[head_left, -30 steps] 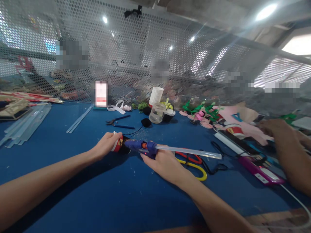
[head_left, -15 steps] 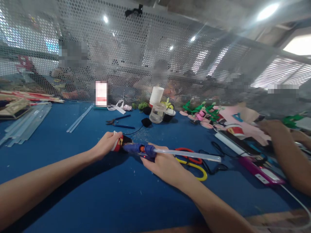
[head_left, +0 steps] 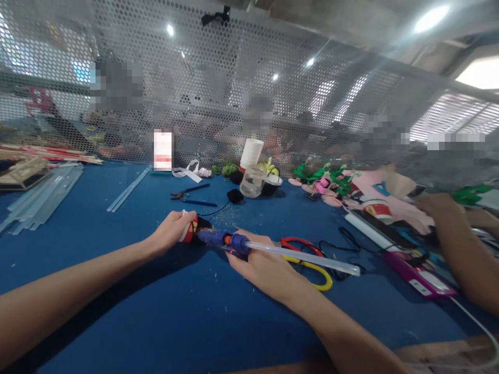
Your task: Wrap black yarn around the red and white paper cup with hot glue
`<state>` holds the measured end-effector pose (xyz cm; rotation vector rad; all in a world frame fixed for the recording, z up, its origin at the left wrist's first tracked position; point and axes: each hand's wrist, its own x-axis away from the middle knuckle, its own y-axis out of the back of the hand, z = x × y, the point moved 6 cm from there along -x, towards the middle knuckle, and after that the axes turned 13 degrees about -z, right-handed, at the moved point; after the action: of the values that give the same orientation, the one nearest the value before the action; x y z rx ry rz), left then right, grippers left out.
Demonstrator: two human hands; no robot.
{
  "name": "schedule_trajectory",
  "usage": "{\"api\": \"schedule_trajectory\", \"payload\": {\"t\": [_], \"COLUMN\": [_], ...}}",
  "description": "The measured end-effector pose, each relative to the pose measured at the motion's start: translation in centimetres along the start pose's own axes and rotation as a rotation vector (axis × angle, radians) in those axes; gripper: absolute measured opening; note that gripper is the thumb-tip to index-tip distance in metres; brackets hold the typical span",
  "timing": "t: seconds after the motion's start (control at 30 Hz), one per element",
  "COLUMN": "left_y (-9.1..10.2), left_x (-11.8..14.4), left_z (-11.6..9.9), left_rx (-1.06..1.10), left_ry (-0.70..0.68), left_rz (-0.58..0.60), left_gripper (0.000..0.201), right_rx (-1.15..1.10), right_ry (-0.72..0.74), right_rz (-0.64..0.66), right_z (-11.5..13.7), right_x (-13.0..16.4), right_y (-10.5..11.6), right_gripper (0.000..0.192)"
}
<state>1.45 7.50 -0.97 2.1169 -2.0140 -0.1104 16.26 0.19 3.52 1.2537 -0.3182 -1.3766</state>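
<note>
My left hand (head_left: 174, 231) is closed round a small red paper cup (head_left: 189, 230), tipped on its side. Something black, perhaps yarn, covers the cup's right end, and a dark strand runs from there to a black lump (head_left: 235, 196). In my right hand (head_left: 262, 262) is a blue glue gun (head_left: 213, 238), its nozzle end at the black part of the cup; whether the tip touches I cannot tell. A long clear glue stick (head_left: 304, 253) juts out of the gun's back. Scissors with a red and a yellow handle (head_left: 323, 280) lie just beyond my right wrist.
Pliers (head_left: 195, 199), a clear plastic cup (head_left: 253, 182) and stacked white cups (head_left: 251, 152) stand or lie farther back. Glue sticks (head_left: 47, 197) are piled at left. At right are a purple power strip (head_left: 419, 275), craft flowers (head_left: 327, 179) and another person's arm (head_left: 456, 244).
The glue stick's free end has dropped lower and slightly right as the glue gun tilts a little. My left hand and the cup stay in place.
</note>
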Motion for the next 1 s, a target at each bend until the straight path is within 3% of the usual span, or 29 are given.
{"api": "schedule_trajectory", "payload": {"t": [0.4, 0.53, 1.0], "left_y": [-0.1, -0.1, 0.0], "left_x": [0.3, 0.5, 0.5], "left_z": [-0.2, -0.5, -0.5], "left_rx": [-0.017, -0.047, -0.133], "left_ry": [0.0, -0.04, -0.116], "left_rz": [0.017, 0.028, 0.017], "left_gripper": [0.033, 0.035, 0.036], "right_rx": [0.027, 0.017, 0.006], "right_ry": [0.05, 0.034, -0.009], "right_rz": [-0.016, -0.095, -0.1], "right_z": [0.0, -0.5, -0.9], "right_x": [-0.1, -0.5, -0.6], "right_y": [-0.2, 0.2, 0.4], "right_gripper": [0.006, 0.007, 0.009]}}
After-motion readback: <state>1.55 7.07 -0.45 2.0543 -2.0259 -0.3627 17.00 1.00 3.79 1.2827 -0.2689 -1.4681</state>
